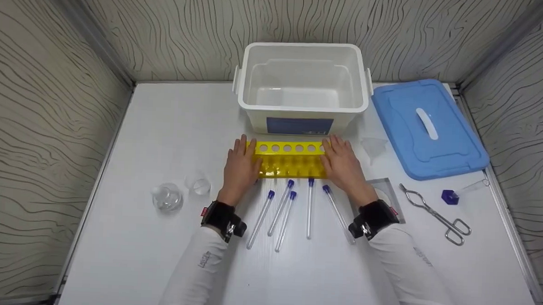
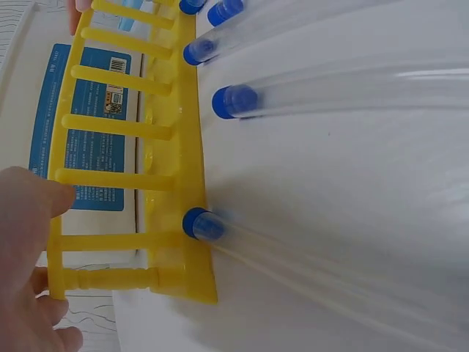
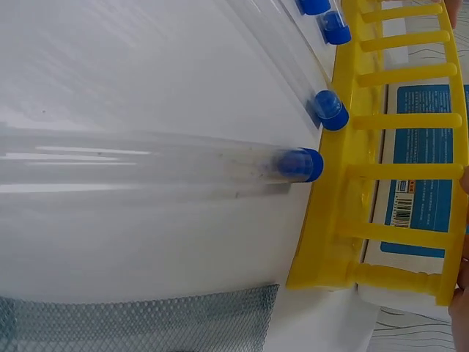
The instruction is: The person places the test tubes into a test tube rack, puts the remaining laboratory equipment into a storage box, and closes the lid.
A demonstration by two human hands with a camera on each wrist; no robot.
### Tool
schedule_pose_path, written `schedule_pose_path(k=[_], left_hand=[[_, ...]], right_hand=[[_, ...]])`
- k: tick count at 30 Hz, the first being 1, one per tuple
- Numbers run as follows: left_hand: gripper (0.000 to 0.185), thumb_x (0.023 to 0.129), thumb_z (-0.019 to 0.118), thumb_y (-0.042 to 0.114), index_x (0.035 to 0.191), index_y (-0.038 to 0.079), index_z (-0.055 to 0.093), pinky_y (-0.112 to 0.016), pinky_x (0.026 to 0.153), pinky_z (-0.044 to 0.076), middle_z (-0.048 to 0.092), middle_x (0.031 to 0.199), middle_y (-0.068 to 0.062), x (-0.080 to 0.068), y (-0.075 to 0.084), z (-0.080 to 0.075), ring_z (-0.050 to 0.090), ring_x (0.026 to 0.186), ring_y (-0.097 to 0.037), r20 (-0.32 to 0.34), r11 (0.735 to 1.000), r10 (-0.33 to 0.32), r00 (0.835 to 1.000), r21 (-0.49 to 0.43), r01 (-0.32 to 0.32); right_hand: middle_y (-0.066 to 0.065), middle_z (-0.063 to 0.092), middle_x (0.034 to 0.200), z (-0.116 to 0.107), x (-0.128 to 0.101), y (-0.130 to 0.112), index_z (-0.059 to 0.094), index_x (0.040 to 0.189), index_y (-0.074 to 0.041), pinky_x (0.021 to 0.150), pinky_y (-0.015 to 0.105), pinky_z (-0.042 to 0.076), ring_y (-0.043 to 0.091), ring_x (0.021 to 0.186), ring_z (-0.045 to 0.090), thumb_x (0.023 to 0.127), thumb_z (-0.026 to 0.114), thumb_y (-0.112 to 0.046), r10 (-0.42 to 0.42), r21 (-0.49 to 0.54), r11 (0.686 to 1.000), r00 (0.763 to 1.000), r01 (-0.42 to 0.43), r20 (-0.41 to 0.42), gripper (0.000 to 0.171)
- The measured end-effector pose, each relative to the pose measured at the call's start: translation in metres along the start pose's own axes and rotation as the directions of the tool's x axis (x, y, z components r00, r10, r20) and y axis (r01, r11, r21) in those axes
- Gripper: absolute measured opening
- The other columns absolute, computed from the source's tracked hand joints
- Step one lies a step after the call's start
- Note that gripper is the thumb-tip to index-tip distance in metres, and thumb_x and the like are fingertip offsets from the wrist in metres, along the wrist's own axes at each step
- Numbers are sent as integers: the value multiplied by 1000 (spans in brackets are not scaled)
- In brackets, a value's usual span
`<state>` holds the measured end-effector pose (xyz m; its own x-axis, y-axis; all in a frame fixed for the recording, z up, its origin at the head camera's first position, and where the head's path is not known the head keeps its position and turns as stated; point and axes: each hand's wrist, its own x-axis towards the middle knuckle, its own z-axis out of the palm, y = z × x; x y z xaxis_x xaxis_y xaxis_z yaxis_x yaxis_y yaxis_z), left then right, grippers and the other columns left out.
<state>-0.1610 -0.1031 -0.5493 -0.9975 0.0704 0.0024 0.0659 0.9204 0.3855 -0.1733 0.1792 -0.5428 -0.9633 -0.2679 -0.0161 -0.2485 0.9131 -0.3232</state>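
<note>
A yellow test tube rack [image 1: 291, 166] stands upright in front of the white bin. My left hand [image 1: 242, 167] grips its left end, the thumb [image 2: 55, 196] on the top plate and other fingers curled past its edge. At the right end my right hand [image 1: 343, 162] holds the top plate; only some fingertips [image 3: 463, 275] show in the right wrist view. Several clear test tubes with blue caps lie on the table before the rack, among them one tube [image 1: 309, 213] pointing straight toward me and another [image 1: 337, 212] slanting beside my right wrist.
Behind the rack stands the open white bin [image 1: 303, 109], with its blue lid [image 1: 429, 150] to the right. A clear funnel [image 1: 373, 147], wire mesh [image 3: 139, 323], metal tongs [image 1: 433, 214] and a blue-based cylinder [image 1: 451, 197] lie rightward. Glass vessels [image 1: 166, 197] stand at left.
</note>
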Motion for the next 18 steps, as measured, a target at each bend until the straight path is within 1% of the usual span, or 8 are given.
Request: schedule_pose_path(k=[6,10,18], left_hand=[[60,101,53,33,155,14,35,-54,124,25,22,165,-16,-2,3,1,24,153,-36,27,1000,-2,1000,-21,2],[60,101,53,32,155,14,34,-54,124,23,20,166,-15,-2,5,0,23,153,-37,36,999,4,999,-45,-2],[60,101,53,31,155,14,35,-56,123,25,22,165,-16,-4,6,-3,25,152,-37,37,999,21,999,-46,-19]], right_hand=[[20,26,163,1,-2,6,31,154,-2,128,52,12,36,153,22,104,41,-33,13,-6,1000,1000,-13,23,60],[20,26,163,2,-3,9,30,154,-2,128,52,12,36,153,22,105,41,-33,2,3,1000,1000,-2,19,59],[22,24,163,1,-6,13,29,155,-2,128,52,12,37,153,21,105,39,-34,-10,-3,1000,1000,10,29,60]])
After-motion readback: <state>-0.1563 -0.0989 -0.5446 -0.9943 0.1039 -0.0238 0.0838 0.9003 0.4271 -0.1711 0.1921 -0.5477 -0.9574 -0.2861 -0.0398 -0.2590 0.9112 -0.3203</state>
